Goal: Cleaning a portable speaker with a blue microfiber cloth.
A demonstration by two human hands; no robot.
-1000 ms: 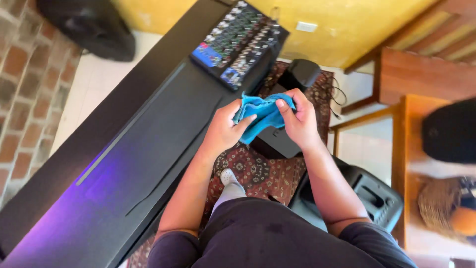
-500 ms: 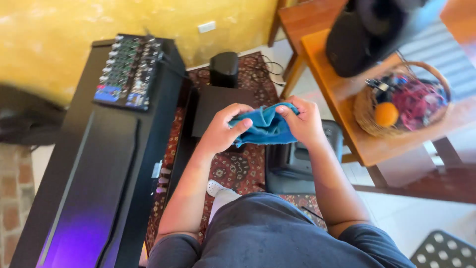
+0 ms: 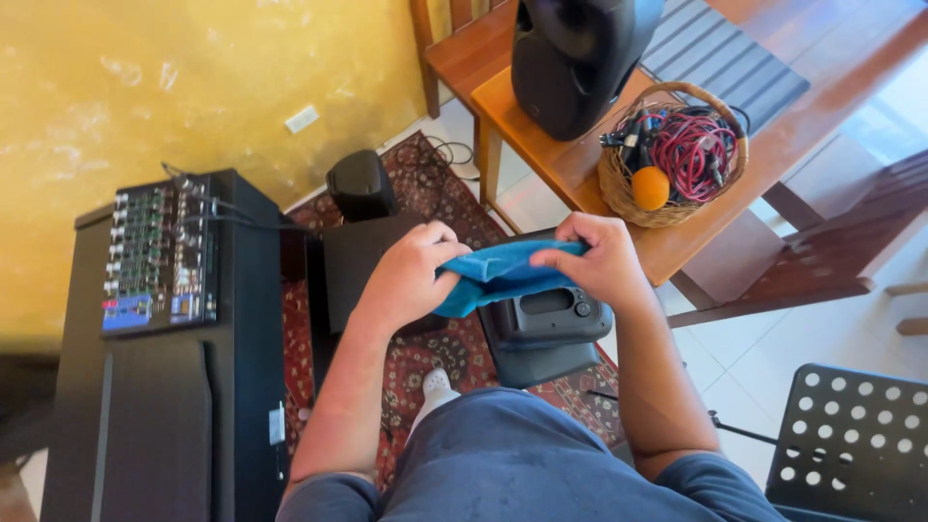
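Observation:
Both hands hold a blue cloth (image 3: 498, 274) stretched between them at chest height. My left hand (image 3: 411, 274) pinches its left end, my right hand (image 3: 599, 259) grips its right end. Right under the cloth stands a dark grey speaker (image 3: 543, 333) on the floor, its top handle facing up. A patterned red rug (image 3: 435, 353) lies beneath it.
A black keyboard case (image 3: 164, 425) with an audio mixer (image 3: 159, 256) on it stands at the left. A small black speaker (image 3: 360, 184) sits near the yellow wall. A wooden table (image 3: 551, 155) carries a large black speaker (image 3: 570, 58) and a wicker basket (image 3: 619, 188) of cables. A perforated black stool (image 3: 855, 435) stands at the lower right.
The view has swung right, from the keyboard toward the wooden table and basket. Both hands still hold the blue cloth, now pulled out wider between them.

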